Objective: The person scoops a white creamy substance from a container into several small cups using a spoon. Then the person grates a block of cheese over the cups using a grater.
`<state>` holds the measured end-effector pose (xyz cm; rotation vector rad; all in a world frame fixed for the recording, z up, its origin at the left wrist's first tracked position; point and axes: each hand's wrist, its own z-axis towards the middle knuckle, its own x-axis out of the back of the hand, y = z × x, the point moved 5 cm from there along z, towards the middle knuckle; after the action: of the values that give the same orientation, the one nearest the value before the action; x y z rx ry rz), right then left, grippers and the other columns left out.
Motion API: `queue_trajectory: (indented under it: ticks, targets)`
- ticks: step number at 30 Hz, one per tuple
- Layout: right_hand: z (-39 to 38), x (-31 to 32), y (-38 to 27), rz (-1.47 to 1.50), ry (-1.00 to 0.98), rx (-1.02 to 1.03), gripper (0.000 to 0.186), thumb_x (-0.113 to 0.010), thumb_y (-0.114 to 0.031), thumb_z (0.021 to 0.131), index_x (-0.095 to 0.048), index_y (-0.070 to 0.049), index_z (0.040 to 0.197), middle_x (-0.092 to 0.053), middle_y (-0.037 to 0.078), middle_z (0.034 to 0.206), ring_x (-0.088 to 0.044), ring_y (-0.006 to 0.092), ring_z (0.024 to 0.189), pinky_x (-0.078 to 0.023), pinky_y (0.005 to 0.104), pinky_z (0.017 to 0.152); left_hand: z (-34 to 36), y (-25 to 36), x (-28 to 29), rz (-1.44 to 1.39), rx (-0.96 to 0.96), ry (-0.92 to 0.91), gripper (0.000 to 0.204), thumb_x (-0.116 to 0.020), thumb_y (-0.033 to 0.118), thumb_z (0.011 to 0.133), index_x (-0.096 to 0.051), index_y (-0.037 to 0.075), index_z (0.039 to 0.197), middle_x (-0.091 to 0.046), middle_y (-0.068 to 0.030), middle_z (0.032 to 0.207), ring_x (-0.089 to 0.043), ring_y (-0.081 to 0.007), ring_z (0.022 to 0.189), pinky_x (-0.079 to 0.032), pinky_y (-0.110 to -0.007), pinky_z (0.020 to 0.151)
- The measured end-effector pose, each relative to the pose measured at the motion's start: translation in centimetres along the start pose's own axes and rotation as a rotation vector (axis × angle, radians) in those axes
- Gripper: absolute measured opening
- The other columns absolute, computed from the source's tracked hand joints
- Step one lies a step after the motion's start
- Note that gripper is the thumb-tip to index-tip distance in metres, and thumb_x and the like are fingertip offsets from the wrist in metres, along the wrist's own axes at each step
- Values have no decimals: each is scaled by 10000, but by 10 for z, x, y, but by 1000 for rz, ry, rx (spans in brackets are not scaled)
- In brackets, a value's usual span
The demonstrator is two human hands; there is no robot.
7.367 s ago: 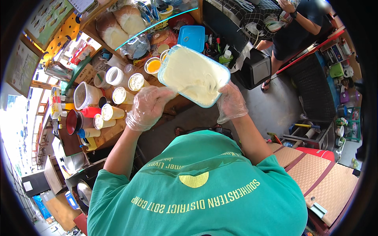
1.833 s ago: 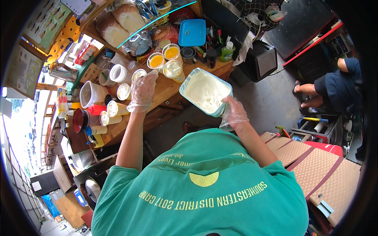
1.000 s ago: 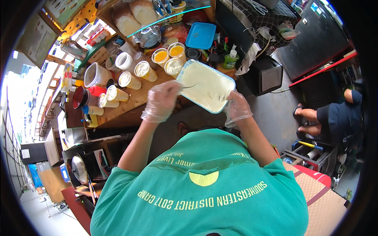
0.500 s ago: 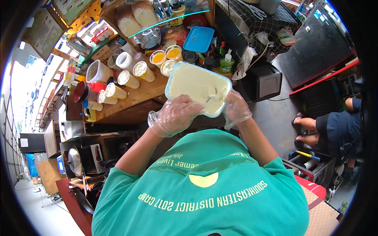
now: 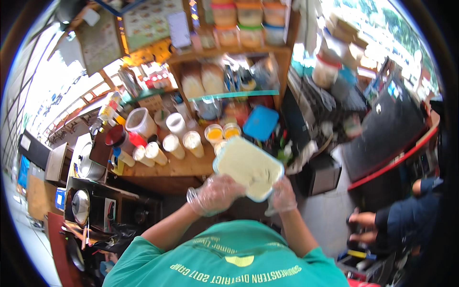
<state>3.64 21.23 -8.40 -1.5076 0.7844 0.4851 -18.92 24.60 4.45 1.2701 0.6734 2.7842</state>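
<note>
Between my gloved hands is a rectangular tub (image 5: pixel 216 166) with a pale blue rim, filled with a smooth cream-coloured mixture (image 5: pixel 248 162). A few marks break the surface near its right end. My left hand (image 5: pixel 217 193), in a clear plastic glove, grips the near left side. My right hand (image 5: pixel 283 195), gloved likewise, is closed on the right near corner. Just beyond the tub stand two cups with orange-yellow tops (image 5: pixel 213 133) (image 5: pixel 232 130), and a third cup is partly hidden behind its rim. Cups with whitish tops (image 5: pixel 193 143) (image 5: pixel 173 146) stand to the left.
The wooden counter (image 5: pixel 186 167) also bears an empty-looking clear tub (image 5: pixel 141 122), a white cup stack (image 5: pixel 176 124) and a blue lid (image 5: pixel 261 123). A shelf (image 5: pixel 234 93) rises behind. On the right are a black bin (image 5: pixel 322 174) and another person's legs (image 5: pixel 366 220).
The view has tilted upward, showing more shelves and putting the counter lower in the picture. Both hands keep their hold on the tub.
</note>
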Motion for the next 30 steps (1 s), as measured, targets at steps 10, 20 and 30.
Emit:
queue_trajectory:
  ticks: [10,20,30]
  targets:
    - [36,-54,6,53,-61,-23,680,-566,-79,836,-451,26,1497,-575,153,1465,-562,290,1368,-437,424,1183,14,-51,45,123,-29,37,176,-773,70,791,-792,129,956,-758,-53,882,-711,-262,813,-592,-402,721]
    - [77,-80,18,-256,-33,83,705,-597,-117,827,-464,32,1504,-579,159,1483,-562,325,1378,-432,458,1196,-2,-101,76,-5,-11,79,167,-720,52,810,-758,97,967,-754,-71,914,-707,-305,819,-575,-443,733]
    - [98,-101,28,16,-37,10,710,-597,-110,826,-453,16,1509,-577,156,1473,-567,322,1371,-445,462,1187,-22,-153,95,-56,355,200,127,-666,115,934,-764,50,982,-753,-129,882,-724,-325,826,-582,-433,766]
